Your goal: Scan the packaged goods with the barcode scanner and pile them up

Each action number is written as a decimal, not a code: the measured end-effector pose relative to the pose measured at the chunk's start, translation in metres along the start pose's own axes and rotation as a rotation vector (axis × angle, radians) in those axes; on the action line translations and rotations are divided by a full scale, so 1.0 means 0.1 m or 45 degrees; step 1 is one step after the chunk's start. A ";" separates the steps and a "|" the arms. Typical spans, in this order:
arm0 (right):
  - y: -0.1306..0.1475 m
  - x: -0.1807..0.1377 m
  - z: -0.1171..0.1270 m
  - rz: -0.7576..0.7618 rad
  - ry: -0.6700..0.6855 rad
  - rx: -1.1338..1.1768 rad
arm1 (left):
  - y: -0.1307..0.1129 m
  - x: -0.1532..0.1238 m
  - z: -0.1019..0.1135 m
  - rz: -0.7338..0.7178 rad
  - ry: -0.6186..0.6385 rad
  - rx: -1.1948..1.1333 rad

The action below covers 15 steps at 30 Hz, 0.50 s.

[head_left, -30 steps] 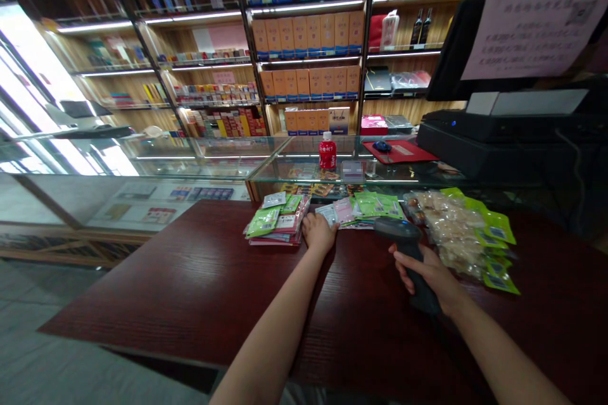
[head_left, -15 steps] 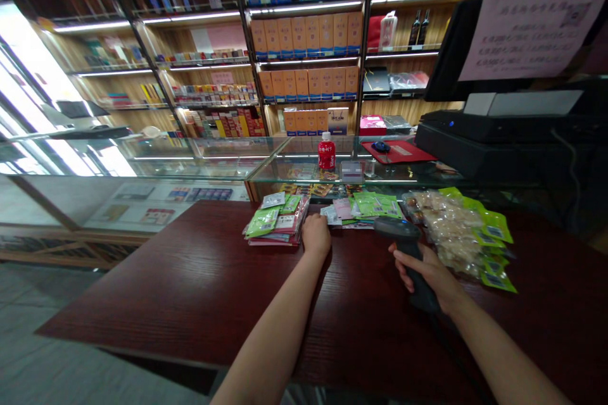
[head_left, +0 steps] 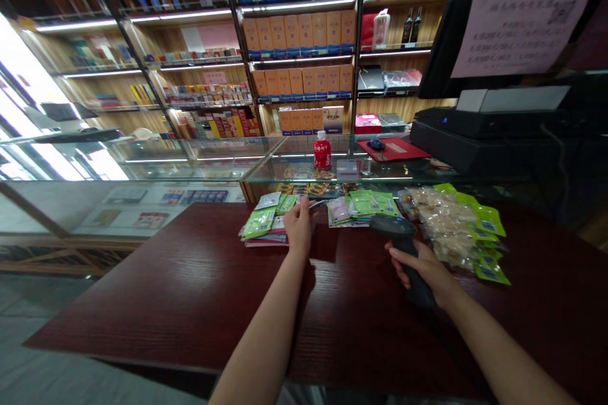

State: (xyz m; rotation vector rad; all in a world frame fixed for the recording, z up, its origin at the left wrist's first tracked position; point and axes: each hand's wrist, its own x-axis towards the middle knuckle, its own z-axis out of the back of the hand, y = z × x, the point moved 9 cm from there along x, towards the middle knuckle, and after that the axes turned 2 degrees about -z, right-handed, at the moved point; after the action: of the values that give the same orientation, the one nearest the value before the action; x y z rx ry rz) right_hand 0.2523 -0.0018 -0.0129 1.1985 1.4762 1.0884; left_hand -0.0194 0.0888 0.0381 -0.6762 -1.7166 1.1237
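My right hand (head_left: 422, 269) is wrapped round the handle of a dark barcode scanner (head_left: 401, 237), whose head points toward a spread of green and pink sachets (head_left: 363, 207) on the dark red wooden table (head_left: 190, 291). Over the right edge of a stack of green and pink sachets (head_left: 263, 224), my left hand (head_left: 298, 226) is raised with its fingers closed on a thin pale sachet (head_left: 317, 204), seen edge-on.
Clear snack bags with green labels (head_left: 456, 228) lie at the right of the table. Behind the table runs a glass counter (head_left: 228, 164) with a red bottle (head_left: 322, 152), a mouse on a red pad (head_left: 384, 147) and a black register (head_left: 489, 133). Lit shelves of boxes fill the back wall.
My left hand has moved left from the middle spread of sachets to the left stack, lifting a thin sachet with it. The right hand and scanner have kept still.
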 end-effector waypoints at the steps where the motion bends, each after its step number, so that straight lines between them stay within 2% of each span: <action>1: 0.00 0.00 0.00 -0.001 0.002 -0.002 | 0.07 0.00 -0.01 0.083 -0.002 -0.088; 4: -0.01 0.00 0.02 0.000 -0.003 -0.002 | 0.23 -0.01 -0.04 0.213 0.012 -0.168; 11: -0.01 0.00 0.03 0.007 -0.023 -0.003 | 0.27 -0.02 -0.04 0.158 -0.031 -0.212; 15: 0.02 -0.02 0.01 0.011 -0.003 -0.010 | 0.44 -0.10 -0.17 0.386 0.046 -0.364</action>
State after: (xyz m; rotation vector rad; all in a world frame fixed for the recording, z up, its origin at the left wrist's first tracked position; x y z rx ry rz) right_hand 0.2534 -0.0033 -0.0113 1.2015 1.4646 1.0974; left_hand -0.0021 0.1061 -0.0033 -1.1588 -1.8021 1.0681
